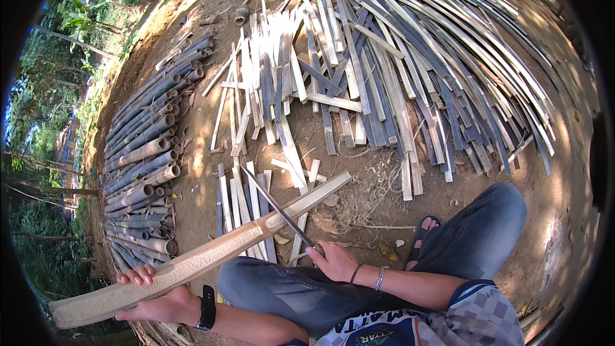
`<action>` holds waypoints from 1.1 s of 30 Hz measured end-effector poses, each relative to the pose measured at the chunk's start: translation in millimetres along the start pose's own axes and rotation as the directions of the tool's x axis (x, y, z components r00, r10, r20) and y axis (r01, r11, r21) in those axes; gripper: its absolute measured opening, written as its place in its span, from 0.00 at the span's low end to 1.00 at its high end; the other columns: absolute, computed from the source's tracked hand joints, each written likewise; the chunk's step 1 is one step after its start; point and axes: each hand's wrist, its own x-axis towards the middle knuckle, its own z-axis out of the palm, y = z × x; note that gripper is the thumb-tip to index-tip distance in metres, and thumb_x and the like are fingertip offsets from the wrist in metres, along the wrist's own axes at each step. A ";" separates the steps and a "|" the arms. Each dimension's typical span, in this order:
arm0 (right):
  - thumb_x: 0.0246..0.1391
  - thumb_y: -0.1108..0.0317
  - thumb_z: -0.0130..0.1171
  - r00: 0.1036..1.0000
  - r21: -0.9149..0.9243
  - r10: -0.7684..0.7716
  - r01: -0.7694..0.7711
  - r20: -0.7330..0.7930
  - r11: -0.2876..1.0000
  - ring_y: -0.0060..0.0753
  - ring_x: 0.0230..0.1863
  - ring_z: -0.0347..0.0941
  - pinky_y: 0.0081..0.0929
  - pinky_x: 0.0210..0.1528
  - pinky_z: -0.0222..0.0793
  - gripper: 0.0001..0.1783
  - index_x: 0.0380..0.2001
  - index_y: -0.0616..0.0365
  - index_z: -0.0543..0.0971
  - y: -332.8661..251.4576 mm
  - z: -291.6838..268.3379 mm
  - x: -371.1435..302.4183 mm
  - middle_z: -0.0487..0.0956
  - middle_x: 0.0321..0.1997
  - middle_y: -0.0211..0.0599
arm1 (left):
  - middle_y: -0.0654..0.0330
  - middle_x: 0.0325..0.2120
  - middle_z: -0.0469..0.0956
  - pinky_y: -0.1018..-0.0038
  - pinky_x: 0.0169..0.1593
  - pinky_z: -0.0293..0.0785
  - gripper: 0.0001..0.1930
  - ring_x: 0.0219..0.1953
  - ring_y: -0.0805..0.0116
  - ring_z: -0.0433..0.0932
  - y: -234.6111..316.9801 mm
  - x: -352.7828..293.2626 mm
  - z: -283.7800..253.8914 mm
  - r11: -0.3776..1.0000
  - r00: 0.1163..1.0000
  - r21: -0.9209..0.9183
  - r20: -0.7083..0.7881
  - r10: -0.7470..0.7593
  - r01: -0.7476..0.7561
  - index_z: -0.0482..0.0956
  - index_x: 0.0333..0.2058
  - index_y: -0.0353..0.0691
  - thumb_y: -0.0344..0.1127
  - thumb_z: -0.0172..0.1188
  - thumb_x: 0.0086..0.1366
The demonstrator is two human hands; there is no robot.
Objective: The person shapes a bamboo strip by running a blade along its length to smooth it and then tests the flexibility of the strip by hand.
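Bamboo half-culm (192, 263), a long pale split length with its hollow inner face up, runs diagonally across the lower middle of the view, from a blunt end at about 8 o'clock up to a tapered tip at about 2 o'clock of the person's lap. The left hand (157, 295) is wrapped around it near the low end, palm under the piece and fingers (136, 275) curled over its upper edge, closed firmly on it; a black wristwatch (207, 307) sits on that wrist. The right hand (333, 261) is closed around the handle of a long knife (275, 207), whose thin dark blade slants up toward 11 o'clock and crosses the bamboo piece, lying against it at about its upper third. Two thin bracelets (368, 274) circle the right wrist.

The person sits on bare dirt with knees in blue jeans (474, 237) and a sandalled foot (423, 234) at 3 o'clock of the right hand. Just beyond the held piece, at 12 o'clock of it, lies a small bunch of short pale strips (240, 202). Farther off, at 12 to 2 o'clock, a broad heap of split bamboo slats (384, 70) fans across the ground, pale and grey-blue mixed. At 9 to 10 o'clock a stack of round bamboo poles (144, 154) lies side by side, cut ends facing the person.
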 end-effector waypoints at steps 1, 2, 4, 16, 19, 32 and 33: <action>0.61 0.47 0.45 0.999 0.019 0.004 -0.003 -0.054 1.000 0.60 0.27 0.75 0.47 0.32 0.70 0.28 0.32 0.68 0.73 15.2 4.5 1.9 0.75 0.18 0.56 | 0.62 0.21 0.64 0.77 0.31 0.66 0.35 0.22 0.73 0.65 -1.1 0.2 2.6 1.000 1.000 0.003 -0.008 -0.002 0.002 0.64 0.34 0.40 0.70 0.25 0.66; 0.62 0.47 0.45 0.994 0.038 0.008 -0.004 -0.108 0.999 0.58 0.26 0.76 0.46 0.31 0.71 0.28 0.32 0.68 0.72 30.2 7.8 2.5 0.75 0.18 0.55 | 0.62 0.21 0.64 0.77 0.31 0.66 0.35 0.22 0.73 0.65 -2.0 0.4 5.4 1.000 1.000 0.005 -0.015 -0.005 0.005 0.64 0.34 0.40 0.70 0.25 0.66; 0.62 0.49 0.47 0.973 0.153 0.159 -0.134 -0.166 0.979 0.44 0.17 0.76 0.42 0.27 0.72 0.26 0.28 0.67 0.71 23.9 1.7 4.6 0.75 0.15 0.48 | 0.62 0.20 0.63 0.77 0.31 0.65 0.35 0.21 0.73 0.65 -0.9 1.1 3.5 0.998 0.997 0.054 -0.070 0.013 -0.009 0.64 0.33 0.40 0.69 0.24 0.66; 0.61 0.49 0.47 0.998 0.010 -0.037 0.037 -0.052 0.999 0.64 0.29 0.74 0.50 0.32 0.69 0.26 0.34 0.67 0.72 3.3 7.0 -8.4 0.75 0.22 0.60 | 0.63 0.20 0.63 0.76 0.32 0.66 0.34 0.21 0.73 0.64 7.6 -10.0 17.6 0.997 0.995 0.077 -0.099 0.018 -0.010 0.64 0.32 0.40 0.68 0.26 0.67; 0.61 0.48 0.48 0.992 0.114 0.053 -0.040 -0.114 0.993 0.62 0.26 0.74 0.50 0.31 0.69 0.26 0.32 0.66 0.73 10.3 9.7 -3.0 0.75 0.19 0.56 | 0.63 0.20 0.63 0.76 0.32 0.66 0.32 0.21 0.73 0.65 13.7 -11.3 8.3 0.998 0.995 0.068 -0.094 0.022 -0.015 0.64 0.32 0.40 0.67 0.29 0.67; 0.61 0.47 0.46 0.991 0.122 0.103 -0.112 0.083 0.986 0.62 0.28 0.74 0.46 0.33 0.70 0.29 0.27 0.67 0.74 2.1 -7.0 4.9 0.75 0.20 0.59 | 0.66 0.15 0.63 0.76 0.28 0.66 0.34 0.18 0.73 0.64 7.5 6.9 -21.3 0.983 0.941 0.185 -0.333 0.065 -0.002 0.65 0.28 0.43 0.71 0.28 0.65; 0.61 0.47 0.46 0.993 0.071 0.072 -0.079 0.088 0.994 0.62 0.28 0.74 0.46 0.33 0.70 0.29 0.28 0.67 0.74 -3.1 -4.7 2.2 0.75 0.21 0.59 | 0.66 0.15 0.63 0.76 0.28 0.66 0.34 0.18 0.73 0.64 8.3 7.7 -23.3 0.982 0.940 0.189 -0.334 0.068 -0.004 0.65 0.27 0.43 0.71 0.28 0.65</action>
